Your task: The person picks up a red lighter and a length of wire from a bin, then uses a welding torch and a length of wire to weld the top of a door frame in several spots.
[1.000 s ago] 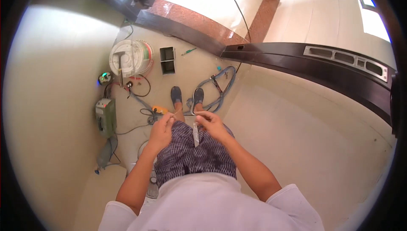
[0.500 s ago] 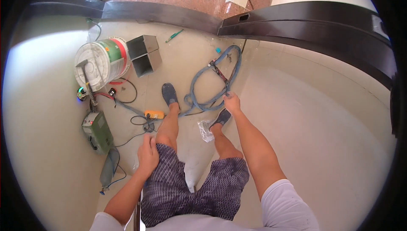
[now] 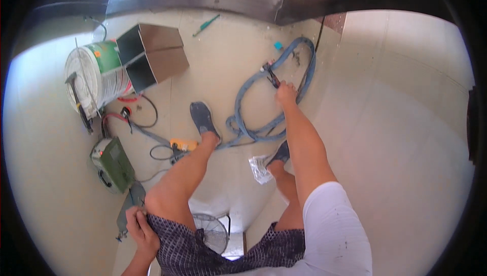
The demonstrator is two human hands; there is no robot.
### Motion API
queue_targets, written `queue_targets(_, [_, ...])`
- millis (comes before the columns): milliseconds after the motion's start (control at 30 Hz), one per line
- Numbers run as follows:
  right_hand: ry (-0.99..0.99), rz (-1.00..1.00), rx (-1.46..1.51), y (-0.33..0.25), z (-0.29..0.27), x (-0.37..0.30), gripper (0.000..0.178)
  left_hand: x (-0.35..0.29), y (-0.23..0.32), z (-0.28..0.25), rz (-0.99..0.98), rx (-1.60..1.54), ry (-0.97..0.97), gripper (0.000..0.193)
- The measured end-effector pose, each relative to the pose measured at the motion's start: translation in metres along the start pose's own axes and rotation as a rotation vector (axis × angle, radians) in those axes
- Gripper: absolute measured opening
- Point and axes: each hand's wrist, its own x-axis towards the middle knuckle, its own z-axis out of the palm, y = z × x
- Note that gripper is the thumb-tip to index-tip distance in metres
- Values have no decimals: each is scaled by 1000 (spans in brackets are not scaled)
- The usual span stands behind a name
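My right hand (image 3: 286, 94) reaches down to the floor and is closed around the rear of a welding electrode holder (image 3: 274, 78). Its dark front end points up and left. The holder lies by a loop of thick blue-grey cable (image 3: 240, 104). My left hand (image 3: 144, 233), its fingers curled in, is by my left knee and grips the leg hem of my patterned shorts (image 3: 175, 243). My knees are bent and apart, with dark shoes (image 3: 203, 118) on the floor.
At left stand a green welding machine (image 3: 114, 165), a white-and-green bucket (image 3: 83, 81) bearing a hammer (image 3: 76, 96), and square metal tubes (image 3: 165, 55). An orange socket block (image 3: 183, 144), crumpled silvery wrapper (image 3: 260, 169), green tool (image 3: 206, 25) and fan (image 3: 212, 233) are also around.
My view has sunk lower and my knees have bent further. The right hand has moved forward onto the electrode holder, covering part of it. My left hand has stayed by the shorts' hem.
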Motion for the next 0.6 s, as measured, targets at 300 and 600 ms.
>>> queue_targets(300, [-141, -172, 493, -14, -25, -129, 40, -7, 47, 4, 168, 72, 19, 16])
queue_targets(600, [-273, -107, 1610, -4, -338, -462, 36, 5, 100, -31, 240, 103, -216, 32])
